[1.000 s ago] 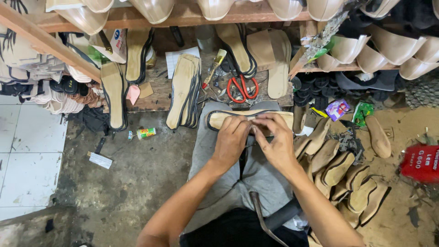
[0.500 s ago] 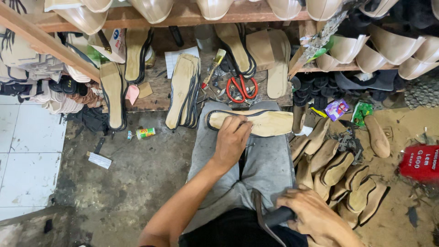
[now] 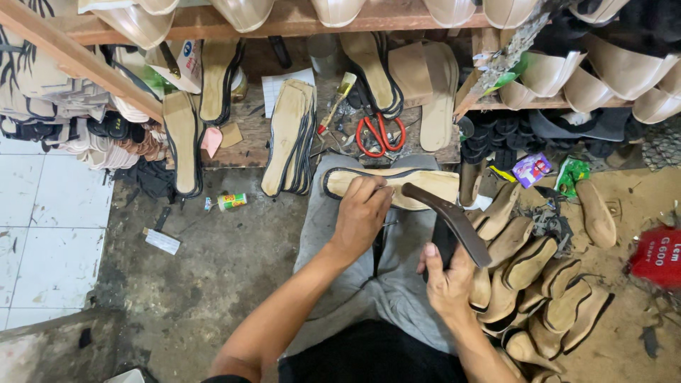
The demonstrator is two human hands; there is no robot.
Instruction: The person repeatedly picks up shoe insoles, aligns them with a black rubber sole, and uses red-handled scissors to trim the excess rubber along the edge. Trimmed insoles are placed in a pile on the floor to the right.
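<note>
1. Since half a second ago, my right hand has come up from beside my hip and now lifts a dark brown strap, which was low at my side then.
2. My left hand has stayed on the tan sole across my knees.
3. Head view: the sole lies crosswise on my grey trousers, heel end at 9 o'clock, toe end at 3 o'clock; it has a dark edge.
4. My left hand presses down on the sole's heel half, fingers curled and close together on it.
5. My right hand is closed round the lower end of the strap, thumb up; the strap rises toward 11 o'clock and its top end hangs just over the sole.
6. At 12 o'clock from the sole, red-handled scissors lie on the wooden surface, with a stack of insoles at their 9 o'clock.
7. At 3 o'clock from my right hand, a heap of tan shoe lasts sits on the floor.
8. A red can lies at the far 3 o'clock edge.
</note>
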